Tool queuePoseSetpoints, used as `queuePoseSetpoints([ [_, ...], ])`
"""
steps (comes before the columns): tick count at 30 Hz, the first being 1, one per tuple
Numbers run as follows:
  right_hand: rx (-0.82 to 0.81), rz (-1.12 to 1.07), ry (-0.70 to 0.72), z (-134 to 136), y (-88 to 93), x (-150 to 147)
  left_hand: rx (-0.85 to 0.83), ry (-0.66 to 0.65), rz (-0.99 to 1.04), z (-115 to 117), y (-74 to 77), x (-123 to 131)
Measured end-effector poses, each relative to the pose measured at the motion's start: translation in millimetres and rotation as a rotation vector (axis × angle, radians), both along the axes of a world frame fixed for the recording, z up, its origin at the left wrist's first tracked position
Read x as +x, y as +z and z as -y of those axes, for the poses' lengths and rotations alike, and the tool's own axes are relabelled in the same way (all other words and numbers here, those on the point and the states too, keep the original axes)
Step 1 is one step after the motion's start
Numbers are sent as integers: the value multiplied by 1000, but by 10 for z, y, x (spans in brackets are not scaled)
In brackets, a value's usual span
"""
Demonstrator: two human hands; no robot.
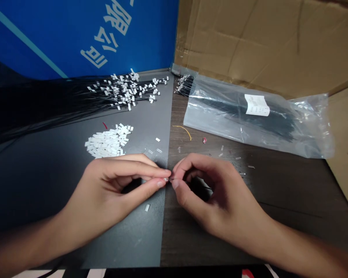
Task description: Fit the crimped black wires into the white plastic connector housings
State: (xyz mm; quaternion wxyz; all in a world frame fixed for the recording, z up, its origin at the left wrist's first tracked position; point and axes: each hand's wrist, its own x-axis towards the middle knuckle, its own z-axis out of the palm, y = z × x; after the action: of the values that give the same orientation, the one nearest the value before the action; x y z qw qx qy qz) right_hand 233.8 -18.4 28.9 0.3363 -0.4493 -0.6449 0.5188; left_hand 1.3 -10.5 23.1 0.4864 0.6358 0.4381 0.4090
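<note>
Both hands meet in front of the person, low in the middle of the frame, right over the seam where two surfaces of the worktop (292, 193) join. The left hand (104, 193) is nearly closed, thumb and forefinger pinching a tiny white plastic connector housing (165, 179). The right hand (217, 197) is curled just as tightly, its thumb and forefinger pressed up against that housing and gripping a thin black wire (205, 187) with a bright metal tip (170, 178), though the fingers hide most of it.

Above the left hand sits a loose heap of white plastic connector housings (108, 141), with a short red wire scrap (104, 125) at its top edge. At upper left, a long sheaf of thin black wires ending in white connectors (124, 90) fans across the dark surface. At upper right lies a transparent plastic bag (237, 116) full of black wires, with a white paper label (257, 105) on it. Beside the bag are a curved yellow wire scrap (185, 131) and a few stray housings. A blue printed board (127, 34) and brown cardboard (249, 38) stand behind everything.
</note>
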Motion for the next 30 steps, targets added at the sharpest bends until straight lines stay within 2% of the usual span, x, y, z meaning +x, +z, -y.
queuePoseSetpoints([
  [10, 24, -6, 16, -8, -1, -6, -69, 107, 33, 41, 9, 33],
  [14, 0, -31, 26, -2, -6, -5, -120, 91, 43, 40, -4, 30],
  [22, -35, -30, 41, 8, -3, 15, -104, 71, 12, 37, 2, 3],
  [30, 15, -17, 57, 10, -28, 40, 3, 30, -64, 43, 7, -16],
])
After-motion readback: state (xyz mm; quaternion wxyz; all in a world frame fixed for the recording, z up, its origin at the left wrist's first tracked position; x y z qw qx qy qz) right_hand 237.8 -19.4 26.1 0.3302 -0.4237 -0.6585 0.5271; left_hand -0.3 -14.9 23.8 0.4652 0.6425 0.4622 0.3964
